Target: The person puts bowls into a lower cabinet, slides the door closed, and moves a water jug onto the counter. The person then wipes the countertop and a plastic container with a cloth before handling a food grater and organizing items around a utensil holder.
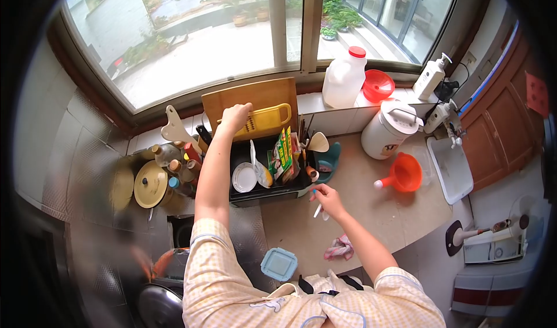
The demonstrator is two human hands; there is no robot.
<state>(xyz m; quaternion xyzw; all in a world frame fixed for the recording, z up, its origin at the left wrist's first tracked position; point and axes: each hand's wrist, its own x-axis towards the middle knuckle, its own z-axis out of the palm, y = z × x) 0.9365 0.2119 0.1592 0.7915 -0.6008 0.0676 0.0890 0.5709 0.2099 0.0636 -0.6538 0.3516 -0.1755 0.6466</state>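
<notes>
My left hand (237,117) reaches to the back of the counter, its fingers closed at the left end of a yellow grater (270,118). The grater is in front of an upright wooden cutting board (217,103). Over the counter, my right hand (328,199) is closed on a small white utensil (317,212); its exact kind is unclear. Between the hands stands a black rack (264,195) with a white bowl (244,177), green and yellow packets (282,157) and several utensils. A blue-lidded container (279,264) lies near my body.
Bottles (183,168) and a lidded pot (152,184) stand at left. To the right are a white pitcher (390,129), an orange-red funnel (405,173) and a small sink (452,174). A pink cloth (339,248) lies by the front edge. A large jug (343,83) stands on the sill.
</notes>
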